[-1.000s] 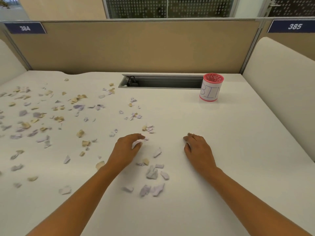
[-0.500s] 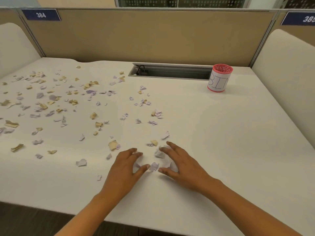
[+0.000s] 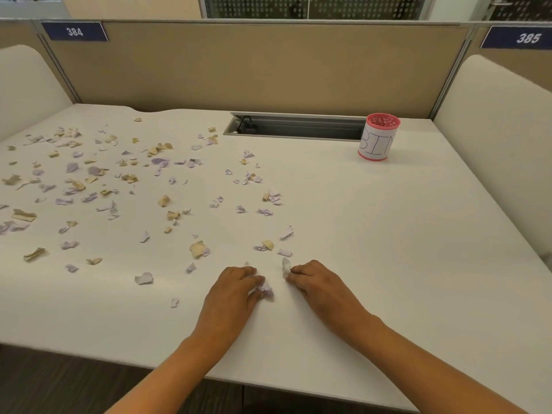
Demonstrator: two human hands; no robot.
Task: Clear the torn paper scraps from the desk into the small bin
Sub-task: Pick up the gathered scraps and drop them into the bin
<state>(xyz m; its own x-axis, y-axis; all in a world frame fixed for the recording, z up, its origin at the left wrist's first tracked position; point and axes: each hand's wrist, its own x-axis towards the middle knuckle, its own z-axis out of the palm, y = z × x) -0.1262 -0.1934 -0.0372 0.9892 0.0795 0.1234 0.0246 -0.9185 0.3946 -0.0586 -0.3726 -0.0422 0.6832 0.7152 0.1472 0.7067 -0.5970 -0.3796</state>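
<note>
Gathering torn lilac and tan paper scraps (image 3: 167, 204) off the white desk (image 3: 388, 249) by the handful, and, judging by the spread, hardly begun. Lying scattered over the left half of the desk, thickest toward the far left corner, thinning into a loose trail toward the middle of the near edge. Pinching a crumpled lilac clump (image 3: 265, 291) under the curled fingers of the left hand (image 3: 231, 297), close to the near edge. Nipping a pale upright scrap (image 3: 286, 268) at the curled fingertips of the right hand (image 3: 321, 289), just beside the left and also resting low on the desk. Aiming, presumably, for the small pink-rimmed cylindrical bin wrapped in white paper lettered BIN (image 3: 377, 138), standing near the far right corner, well apart from both hands and just beside the right end of the grey recessed cable trough (image 3: 298, 127) along the far edge. Calling next, probably, for tightening both grips, lifting without shedding bits, and reaching far and right to the narrow mouth of the bin, risking a flutter of light pieces on the way. Leaving several scraps just beyond the fingertips for another pass.
</note>
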